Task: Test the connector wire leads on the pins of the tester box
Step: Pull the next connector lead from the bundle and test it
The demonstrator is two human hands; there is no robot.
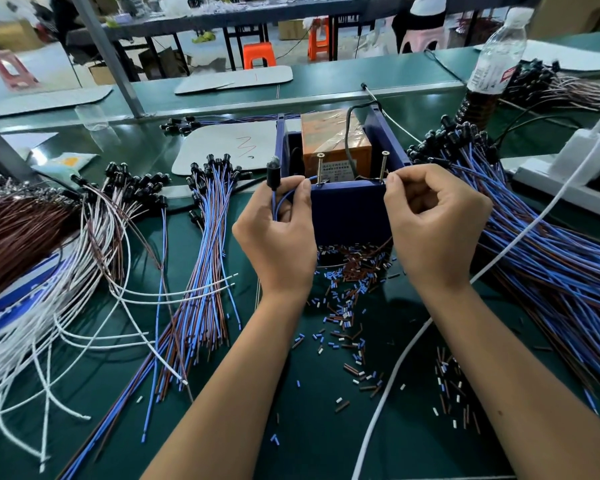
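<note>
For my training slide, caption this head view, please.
Both hands press a connector's leads to the tester box's two pins.

— What kind of place is this?
— A factory assembly hall. Long green workbenches (326,81) run in rows, with plastic stools (258,55) between them.
— What else shows it?
— Heaps of wire leads (551,258), cut insulation scraps (347,306), cardboard boxes (103,72).

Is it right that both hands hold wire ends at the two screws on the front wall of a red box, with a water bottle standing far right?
Not quite: the box is blue, not red, as the head view shows. Both the left hand and the right hand hold wire ends at the two screws, and the water bottle stands far right.
</note>
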